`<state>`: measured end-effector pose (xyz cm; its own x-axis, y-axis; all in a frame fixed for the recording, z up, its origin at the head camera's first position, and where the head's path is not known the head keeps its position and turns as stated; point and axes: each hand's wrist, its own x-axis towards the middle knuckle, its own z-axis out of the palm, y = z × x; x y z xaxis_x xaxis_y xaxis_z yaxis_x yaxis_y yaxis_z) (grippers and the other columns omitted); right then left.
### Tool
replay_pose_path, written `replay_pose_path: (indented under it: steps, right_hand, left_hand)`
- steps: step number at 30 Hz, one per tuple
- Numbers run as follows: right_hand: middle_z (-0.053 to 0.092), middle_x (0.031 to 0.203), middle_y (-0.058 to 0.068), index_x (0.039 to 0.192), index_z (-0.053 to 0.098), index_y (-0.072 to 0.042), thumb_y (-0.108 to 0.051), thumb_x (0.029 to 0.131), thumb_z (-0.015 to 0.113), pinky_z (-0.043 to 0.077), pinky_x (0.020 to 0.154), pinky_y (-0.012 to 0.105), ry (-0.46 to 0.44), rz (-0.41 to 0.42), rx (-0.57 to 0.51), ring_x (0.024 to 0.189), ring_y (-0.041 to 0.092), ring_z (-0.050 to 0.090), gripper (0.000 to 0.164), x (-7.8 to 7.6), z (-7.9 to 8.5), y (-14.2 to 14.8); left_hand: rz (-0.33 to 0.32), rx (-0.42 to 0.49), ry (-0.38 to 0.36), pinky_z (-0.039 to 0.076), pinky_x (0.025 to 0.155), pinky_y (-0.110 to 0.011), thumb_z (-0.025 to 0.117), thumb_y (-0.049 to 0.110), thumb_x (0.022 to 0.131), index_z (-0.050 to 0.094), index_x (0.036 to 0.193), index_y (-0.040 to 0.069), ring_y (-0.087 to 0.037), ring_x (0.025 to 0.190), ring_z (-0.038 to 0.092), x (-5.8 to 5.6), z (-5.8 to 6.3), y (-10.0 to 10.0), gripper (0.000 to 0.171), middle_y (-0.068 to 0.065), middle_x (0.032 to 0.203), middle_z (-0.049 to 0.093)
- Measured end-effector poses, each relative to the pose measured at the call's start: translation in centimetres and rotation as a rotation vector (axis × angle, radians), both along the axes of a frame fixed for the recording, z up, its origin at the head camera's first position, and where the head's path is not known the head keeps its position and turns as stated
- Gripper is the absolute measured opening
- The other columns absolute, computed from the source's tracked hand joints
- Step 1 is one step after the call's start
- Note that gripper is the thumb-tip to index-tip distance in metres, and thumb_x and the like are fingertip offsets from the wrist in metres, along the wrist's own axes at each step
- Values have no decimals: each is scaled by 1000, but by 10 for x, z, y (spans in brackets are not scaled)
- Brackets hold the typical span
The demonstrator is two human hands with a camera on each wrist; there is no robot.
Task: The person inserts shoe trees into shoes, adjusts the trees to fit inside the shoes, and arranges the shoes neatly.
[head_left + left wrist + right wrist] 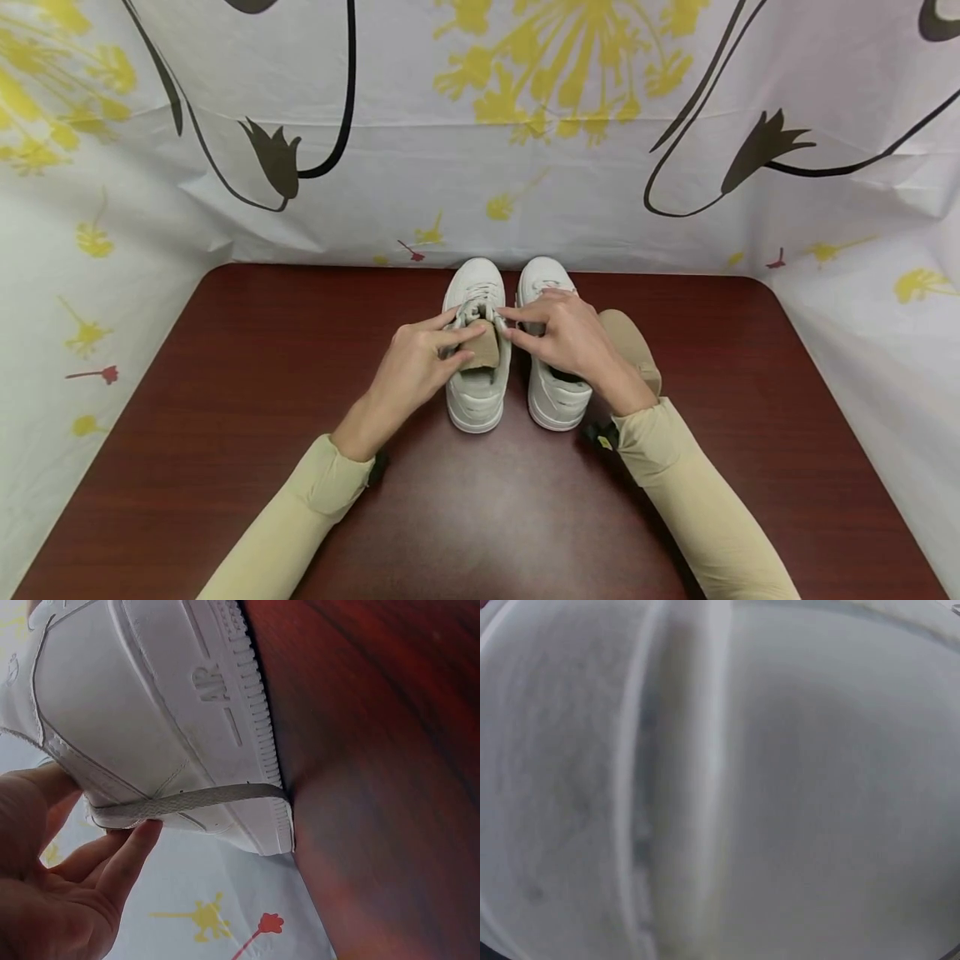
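Observation:
Two white sneakers stand side by side, toes toward the back edge. A tan shoe insert [481, 348] shows in the mouth of the left sneaker [476, 408]. My left hand [414, 360] has its thumb and forefinger at the insert. In the left wrist view, other fingertips touch the grey lace [202, 799] and the sneaker's upper [105, 705]. My right hand [570, 333] reaches over the right sneaker [555, 408] and holds the left sneaker's right edge by the laces. Blurred white shoe surface [817, 780] fills the right wrist view.
Beside the right sneaker, partly under my right wrist, lies another tan insert [628, 337]. The dark red wooden table [480, 525] carries everything. A white cloth [420, 192] with yellow and dark plant prints hangs along its back and sides.

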<state>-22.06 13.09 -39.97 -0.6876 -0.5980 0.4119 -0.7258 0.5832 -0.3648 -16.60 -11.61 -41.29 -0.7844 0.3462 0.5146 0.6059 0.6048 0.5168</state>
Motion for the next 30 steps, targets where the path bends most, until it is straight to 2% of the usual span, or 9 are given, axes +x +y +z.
replay_pose_path:
  steps: [5,11,20,30]
  right_hand:
    - [76,99,-2,117,76,-19,-33,92,71,40,107,45,12,4,-6,93,14,71,30,0,0,-1]
    - [76,97,-3,116,76,-20,-34,91,72,40,107,45,21,3,-10,91,13,72,29,-1,-2,-1]
    - [77,95,-3,115,77,-21,-34,91,72,40,107,46,38,12,-21,88,13,71,28,-2,-4,0]
    - [76,99,-4,114,77,-22,-34,90,73,39,108,45,34,6,-18,95,12,71,27,1,-4,0]
  left_hand:
    - [37,-25,53,56,85,-42,86,11,77,77,116,20,-32,110,67,1,-2,2,41,-20,127,64]
    - [57,-4,62,53,92,-41,86,9,76,79,111,18,-28,111,66,-1,-3,5,37,-15,126,66]
    - [93,-28,63,53,91,-42,85,5,75,77,105,17,-27,111,64,-2,-4,10,34,-10,124,63]
    - [124,-29,48,52,88,-40,85,-1,72,74,100,16,-22,108,63,-5,-7,16,34,-8,118,58]
